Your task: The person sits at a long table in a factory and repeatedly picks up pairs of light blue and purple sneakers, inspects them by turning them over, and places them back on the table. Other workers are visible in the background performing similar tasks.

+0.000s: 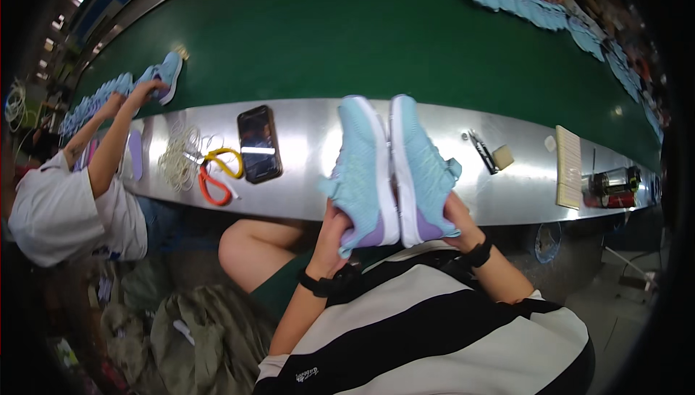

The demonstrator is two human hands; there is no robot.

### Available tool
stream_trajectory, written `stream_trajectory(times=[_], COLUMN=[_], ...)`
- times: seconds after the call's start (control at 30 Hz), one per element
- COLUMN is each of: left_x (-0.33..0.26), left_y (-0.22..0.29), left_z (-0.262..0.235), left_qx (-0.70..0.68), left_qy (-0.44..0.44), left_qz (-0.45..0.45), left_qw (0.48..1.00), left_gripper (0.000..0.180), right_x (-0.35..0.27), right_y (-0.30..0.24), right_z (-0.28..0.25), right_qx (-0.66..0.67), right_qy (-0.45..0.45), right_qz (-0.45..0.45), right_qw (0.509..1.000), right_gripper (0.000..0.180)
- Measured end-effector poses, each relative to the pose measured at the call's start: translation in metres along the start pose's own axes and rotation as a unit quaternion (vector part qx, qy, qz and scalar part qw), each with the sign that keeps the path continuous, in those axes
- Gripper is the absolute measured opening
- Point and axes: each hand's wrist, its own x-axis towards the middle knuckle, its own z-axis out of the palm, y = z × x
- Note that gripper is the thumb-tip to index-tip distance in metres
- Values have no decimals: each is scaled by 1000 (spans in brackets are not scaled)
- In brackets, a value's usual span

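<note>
I hold a pair of light blue knit shoes with white soles and purple insoles, side by side, toes pointing away from me. My left hand (334,234) grips the heel of the left shoe (360,170). My right hand (459,220) grips the heel of the right shoe (420,167). Both shoes hover over the near edge of the steel counter (304,116). Each wrist carries a black band.
On the counter lie a black phone (259,143), yellow and orange scissors (217,170), a bundle of white cord (177,156), a pen (481,151) and a tape dispenser (615,181). A green conveyor belt (347,33) behind carries more blue shoes (521,0). A co-worker (87,185) at left handles shoes.
</note>
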Motion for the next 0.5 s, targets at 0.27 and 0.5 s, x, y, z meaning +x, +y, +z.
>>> stream_trajectory(times=[0.27,0.5], left_x=[-4,-13], left_y=[18,26], left_z=[15,26], left_qx=[290,687], left_qy=[19,91], left_qz=[348,353], left_qw=[891,628], left_gripper=[76,65], right_x=[5,-5], right_y=[-20,-37], right_z=[26,37], right_qx=[-261,-694], right_qy=[-13,103], right_qz=[-331,-370], right_qw=[907,609], right_gripper=[71,73])
